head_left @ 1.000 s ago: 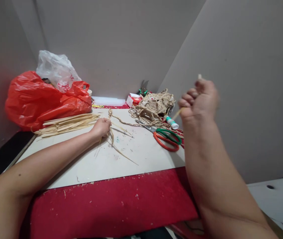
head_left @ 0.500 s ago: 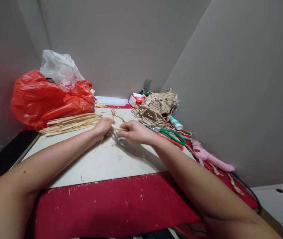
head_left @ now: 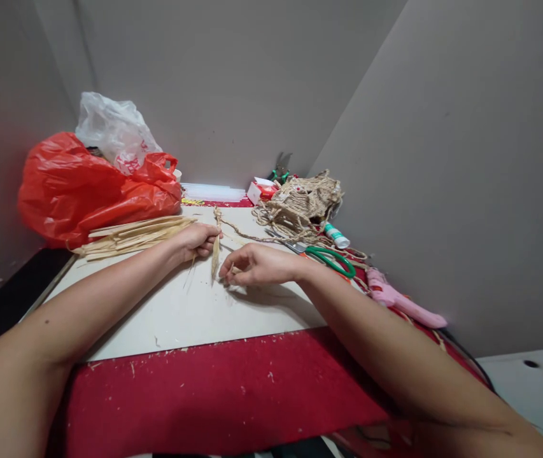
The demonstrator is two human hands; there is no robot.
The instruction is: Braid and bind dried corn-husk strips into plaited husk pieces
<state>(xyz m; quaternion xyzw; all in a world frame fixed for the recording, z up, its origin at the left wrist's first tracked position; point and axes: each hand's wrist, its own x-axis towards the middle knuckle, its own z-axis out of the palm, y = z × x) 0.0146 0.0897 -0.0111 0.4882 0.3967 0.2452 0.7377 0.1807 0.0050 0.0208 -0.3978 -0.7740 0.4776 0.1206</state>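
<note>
My left hand (head_left: pixel 202 240) is closed in a pinch on a straw strip (head_left: pixel 215 257) that hangs below its fingertips, with thin loose fibres under the palm. Just to the right and nearer to me is my right hand (head_left: pixel 256 264), its fingers curled together over the board. A pale bit, apparently straw, shows between its thumb and fingers, though most of it is hidden. Beyond my left hand a twisted straw cord (head_left: pixel 233 231) runs to the right. Flat dry straw strips (head_left: pixel 132 238) lie in a bundle behind my left forearm.
Both hands are over a white board (head_left: pixel 156 324) on a red cloth (head_left: pixel 204 394). At the right lie green-handled scissors (head_left: pixel 331 259), a coil of straw rope (head_left: pixel 309 200), a glue stick (head_left: pixel 337 236) and a pink glue gun (head_left: pixel 400 299). Red plastic bag (head_left: pixel 94 191) sits at the left.
My right hand has drawn away from the left, moving slightly right and toward me. A straw strip now hangs visibly from my left hand, which has stayed nearly in place.
</note>
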